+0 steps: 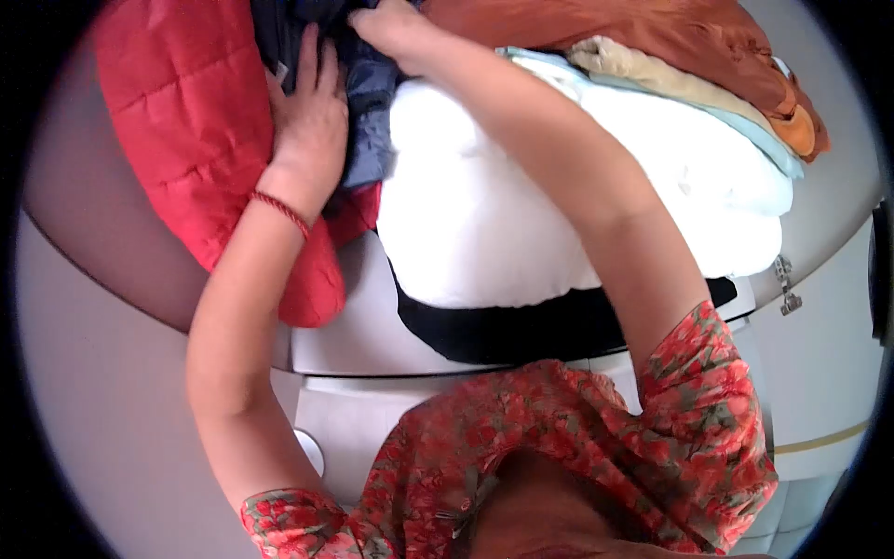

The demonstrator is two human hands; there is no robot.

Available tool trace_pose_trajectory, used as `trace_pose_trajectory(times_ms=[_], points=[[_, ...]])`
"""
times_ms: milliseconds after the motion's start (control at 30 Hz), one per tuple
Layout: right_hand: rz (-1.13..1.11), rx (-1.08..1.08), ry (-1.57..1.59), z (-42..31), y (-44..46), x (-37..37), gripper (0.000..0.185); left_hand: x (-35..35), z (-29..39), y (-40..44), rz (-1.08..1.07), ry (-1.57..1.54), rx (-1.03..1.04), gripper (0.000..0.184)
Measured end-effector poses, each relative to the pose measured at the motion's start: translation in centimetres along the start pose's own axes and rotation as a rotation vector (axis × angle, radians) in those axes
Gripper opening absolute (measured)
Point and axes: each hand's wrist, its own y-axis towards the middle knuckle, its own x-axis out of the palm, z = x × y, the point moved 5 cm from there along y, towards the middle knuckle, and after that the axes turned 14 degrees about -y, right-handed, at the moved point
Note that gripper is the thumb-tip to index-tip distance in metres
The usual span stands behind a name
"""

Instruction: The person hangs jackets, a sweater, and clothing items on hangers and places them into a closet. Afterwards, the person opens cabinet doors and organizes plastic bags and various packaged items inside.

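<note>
Navy garment [368,140] at the top of your view, left of centre: dark, slightly glossy cloth, rumpled under your hands, a lighter blue-grey fold hanging toward you, its far end cut off by the frame. Red quilted garment [177,121] directly alongside on your left, bright, puffed, stitched across in lines; its rounded lower end reaches down past your left wrist, and more red shows beneath the navy. Your left hand [312,126] lies back-up on the navy cloth, fingers spread and nearly straight, its outer edge by the red; a red cord bracelet [279,212] circles that wrist. Your right hand [396,35] is at the navy garment's far right side, fingers bent; you cannot tell whether they pinch the cloth or only touch it. Just beside, under your right forearm, a bulky white bundle [484,224] sits on black cloth [521,331]. Beyond the bundle: pale blue cloth [773,149], beige cloth [643,74] and a rust-brown garment [633,37], layered.
</note>
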Motion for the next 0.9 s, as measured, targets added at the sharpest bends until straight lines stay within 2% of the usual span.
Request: trace_pose_trajectory(times_ms=[67, 100, 167, 200, 267, 300, 367, 400, 467, 500, 533, 600, 633, 667, 700, 733, 767, 800, 867, 900], points=[[0.171, 0.049, 0.024, -0.9, 0.7, 1.5, 0.070, -0.5, 0.2, 0.0, -0.063, -0.096, 0.023, 0.039], [-0.042, 0.046, 0.070, -1.1, 1.0, 1.8, 0.093, -0.5, 0.0, -0.1, -0.072, -0.110, 0.027, 0.038], [-0.038, 0.028, 0.224, -1.4, 2.8, 3.9, 0.086, 0.1, -1.0, 0.6, -0.133, -0.182, 0.011, 0.038], [-0.059, -0.008, 0.324, -1.7, 3.7, 4.7, 0.084, 1.6, -1.6, 1.0, -0.039, -0.153, 0.019, 0.039], [-0.068, -0.049, 0.522, -1.9, 4.3, 5.2, 0.082, 2.4, -1.7, 2.4, -0.243, -0.085, -0.045, 0.041], [-0.056, -0.056, 0.515, -1.1, 4.7, 5.0, 0.082, 2.3, -1.2, 3.2, -0.228, -0.088, -0.042, 0.041], [-0.125, -0.096, 0.539, -0.2, 5.0, 5.0, 0.069, 3.5, -0.5, 4.1, -0.464, -0.038, -0.094, 0.041], [-0.129, -0.098, 0.535, 0.3, 5.0, 5.2, 0.069, 4.0, -0.2, 4.2, -0.464, -0.043, -0.098, 0.041], [-0.103, 0.059, 0.144, 1.0, 3.3, 4.1, 0.062, 3.8, 0.2, 4.5, -0.396, -0.014, -0.063, 0.035], [-0.163, 0.166, 0.023, 1.0, 1.9, 3.7, 0.065, 3.7, 0.2, 4.6, -0.521, -0.004, -0.069, 0.043], [-0.169, 0.160, 0.019, 0.6, 1.0, 3.3, 0.065, 4.5, 0.2, 4.6, -0.524, -0.007, -0.078, 0.043], [-0.017, 0.190, -0.064, -0.5, -0.5, 2.1, 0.073, 7.3, 0.3, 4.8, -0.292, 0.040, -0.049, 0.054], [0.078, 0.119, -0.052, -1.2, -1.3, 1.5, 0.077, 8.6, 0.3, 5.0, -0.263, 0.062, -0.104, 0.059], [0.181, 0.023, -0.033, -2.0, -2.0, 0.6, 0.081, 9.8, 0.2, 5.3, -0.453, -0.017, -0.147, 0.059], [0.264, -0.090, -0.012, -3.3, -2.7, -0.6, 0.083, 11.3, 0.1, 5.3, -0.274, -0.043, -0.175, 0.060], [0.339, -0.188, 0.017, -4.5, -3.8, -1.6, 0.085, 11.0, -0.6, 5.0, -0.500, -0.435, -0.280, 0.061], [0.369, -0.274, 0.045, -5.8, -4.5, -2.6, 0.086, 4.3, -0.5, 3.3, -0.584, -0.151, -0.071, 0.065], [0.399, -0.352, 0.069, -7.2, -5.3, -3.5, 0.087, 5.7, -0.8, 2.7, -0.423, -0.139, -0.097, 0.065], [0.377, -0.363, 0.047, -8.9, -6.8, -4.9, 0.087, 2.2, -1.0, 0.8, -0.413, -0.232, -0.008, 0.049], [0.310, -0.357, -0.035, -9.5, -7.2, -5.2, 0.086, 1.3, -0.9, -0.4, -0.224, -0.198, -0.033, 0.048]])
